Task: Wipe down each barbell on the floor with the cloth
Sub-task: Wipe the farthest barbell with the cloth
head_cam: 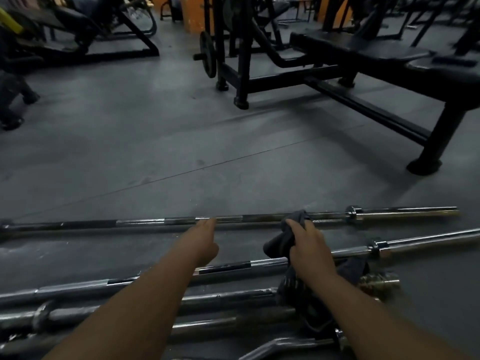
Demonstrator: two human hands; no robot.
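Several steel barbells lie side by side on the dark gym floor. The farthest barbell (pixel 155 222) runs across the whole view. My left hand (pixel 204 239) reaches out with straight fingers, and its fingertips touch that bar's shaft. My right hand (pixel 307 245) grips a dark grey cloth (pixel 296 219) and presses it on the same bar, left of its chrome collar. A second barbell (pixel 259 265) passes under both forearms. More bars (pixel 220 298) lie nearer to me, partly hidden by my arms.
A black flat bench (pixel 389 55) on a heavy frame stands at the back right, with a weight plate (pixel 207 58) on a peg. Other black machines (pixel 78 29) stand at the back left. A curved bar (pixel 280 345) and a brass-coloured collar (pixel 379 281) lie near the right forearm.
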